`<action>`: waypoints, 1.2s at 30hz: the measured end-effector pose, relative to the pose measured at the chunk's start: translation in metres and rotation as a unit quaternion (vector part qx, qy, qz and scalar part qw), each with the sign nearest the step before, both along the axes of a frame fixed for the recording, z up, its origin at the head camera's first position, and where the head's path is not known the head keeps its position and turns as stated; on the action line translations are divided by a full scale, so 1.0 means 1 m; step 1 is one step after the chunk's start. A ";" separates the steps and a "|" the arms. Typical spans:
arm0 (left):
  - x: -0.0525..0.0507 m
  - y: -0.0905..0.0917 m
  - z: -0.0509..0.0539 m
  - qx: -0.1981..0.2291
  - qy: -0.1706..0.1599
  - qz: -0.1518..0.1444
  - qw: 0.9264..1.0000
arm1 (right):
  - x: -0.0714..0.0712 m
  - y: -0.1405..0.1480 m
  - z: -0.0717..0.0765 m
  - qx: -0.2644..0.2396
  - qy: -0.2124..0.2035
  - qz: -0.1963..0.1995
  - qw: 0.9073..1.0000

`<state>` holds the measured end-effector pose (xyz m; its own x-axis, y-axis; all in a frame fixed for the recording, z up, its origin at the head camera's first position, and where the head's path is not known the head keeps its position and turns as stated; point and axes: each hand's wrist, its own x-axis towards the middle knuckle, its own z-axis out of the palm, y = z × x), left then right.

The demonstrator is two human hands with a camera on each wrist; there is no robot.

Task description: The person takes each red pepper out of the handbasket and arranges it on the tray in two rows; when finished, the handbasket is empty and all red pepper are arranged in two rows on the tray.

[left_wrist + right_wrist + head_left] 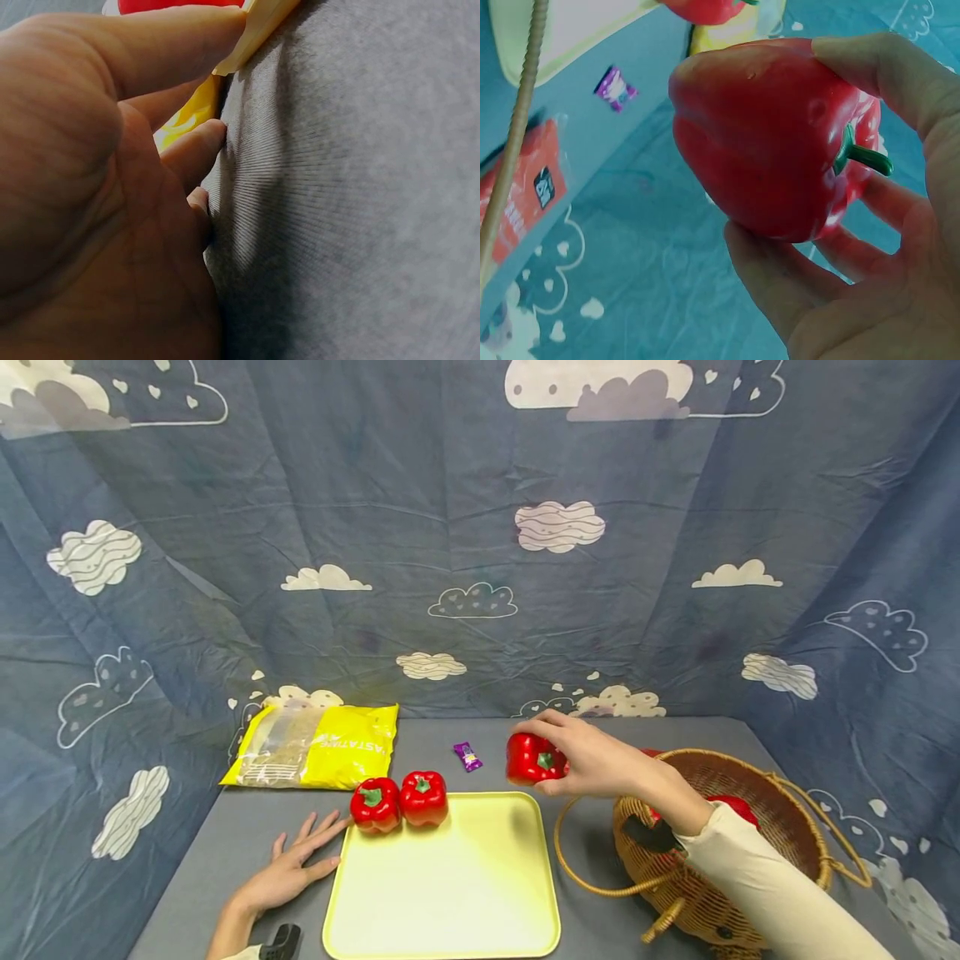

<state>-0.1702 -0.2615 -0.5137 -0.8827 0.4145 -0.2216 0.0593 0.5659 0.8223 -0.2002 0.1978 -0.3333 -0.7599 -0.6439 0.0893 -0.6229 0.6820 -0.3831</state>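
My right hand (592,756) grips a red bell pepper (765,142) with a green stem, held in the air beyond the right back corner of a pale yellow tray (442,893). Thumb and fingers lie on opposite sides of it in the right wrist view. Two more red bell peppers, one at the tray's back left corner (375,806) and one beside it (424,799), sit close together at the tray's back edge. My left hand (292,864) rests with spread fingers at the tray's left edge, fingertips by the rim; in the left wrist view its thumb touches the rim.
A wicker basket (697,893) with looped handles stands on the right, red things inside it. Behind it lies a red packet (525,195). A yellow bag (352,747) lies at the back left, and a small purple packet (467,757) behind the tray. A cloud-patterned curtain hangs behind.
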 end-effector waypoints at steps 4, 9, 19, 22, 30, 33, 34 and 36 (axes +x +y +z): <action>0.000 0.001 0.001 -0.002 0.004 -0.001 1.000 | -0.005 -0.010 -0.006 0.000 -0.004 0.021 1.000; -0.001 0.001 0.001 -0.002 0.004 0.000 1.000 | -0.012 -0.023 -0.014 0.011 0.000 0.046 0.999; -0.002 0.002 0.001 -0.002 0.005 -0.003 1.000 | -0.014 -0.042 -0.027 0.051 -0.037 0.042 0.997; -0.001 0.001 0.001 -0.008 0.001 0.001 1.000 | -0.014 -0.049 -0.031 0.062 -0.050 0.039 0.996; 0.000 0.001 0.001 -0.004 -0.004 0.004 1.000 | -0.017 -0.066 -0.041 0.080 -0.089 0.018 0.993; 0.000 0.002 0.001 -0.004 -0.002 0.004 1.000 | -0.021 -0.071 -0.046 0.090 -0.096 0.016 0.991; 0.000 0.002 0.000 -0.005 -0.002 0.004 1.000 | -0.022 -0.073 -0.047 0.092 -0.099 0.016 0.991; 0.000 0.002 0.000 -0.006 -0.002 0.004 1.000 | -0.024 -0.075 -0.051 0.096 -0.103 0.015 0.990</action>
<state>-0.1702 -0.2599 -0.5135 -0.8849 0.4049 -0.2302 0.0510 0.5757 0.8161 -0.2245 0.1225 -0.3842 -0.7292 -0.6569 -0.1918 -0.5669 0.7368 -0.3685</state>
